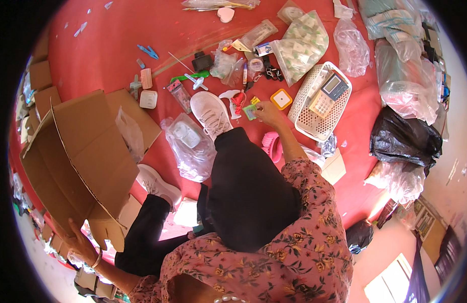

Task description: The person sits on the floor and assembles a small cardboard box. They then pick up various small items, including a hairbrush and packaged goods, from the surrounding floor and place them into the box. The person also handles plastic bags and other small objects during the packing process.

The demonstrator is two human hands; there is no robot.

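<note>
My right hand (267, 113) is closed, fingertips pinching a small flat green piece (249, 112) just right of my raised white shoe (211, 112). Beside it lie a bundle with red strands (238, 101) and a yellow-rimmed square item (281, 99). A pink brush (272, 147) sits below my right wrist. At the lower left, my left hand (80, 246) rests against the lower edge of an open cardboard box (94, 156), its fingers apart. The box stands tilted, flaps spread, with a clear plastic bag (130, 134) over one flap.
A white perforated basket (308, 124) holds a calculator (328, 96). Near it lies a clear bag of small green-and-white packets (305, 45). Bagged goods and a black plastic bag (405, 136) line the right side. Blue clips (148, 52) and other small goods lie on the red floor sheet (112, 45).
</note>
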